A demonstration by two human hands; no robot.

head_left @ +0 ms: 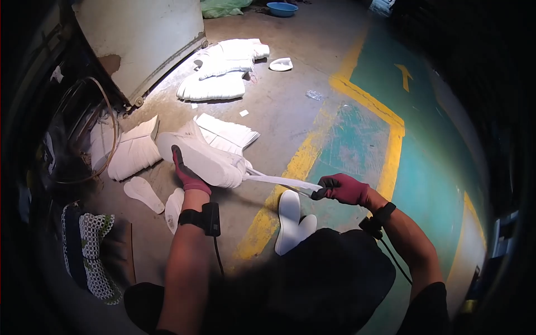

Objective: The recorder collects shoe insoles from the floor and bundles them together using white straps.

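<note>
My left hand [190, 177], in a dark red and black glove, grips a bundle of white insoles [201, 161] from its near side, tilted above the floor. From the bundle's right end a pale strip [279, 180] stretches out taut. Its far end is pinched in the gloved fingers of my right hand [343, 190]. Behind the held bundle lies a stack of white insoles [226, 133], partly covered by it. A single insole [144, 194] lies left of my left wrist, and another insole [175, 207] is partly hidden by that arm. Below the strip rests a white insole [288, 215] overlapping another.
Large white stacks [218, 86] lie farther back beside a pale metal panel [142, 42]. Another stack [134, 151] is at left, near a looped hose [114, 123]. A patterned cushion [95, 254] sits lower left. A blue basin [282, 9] stands far back.
</note>
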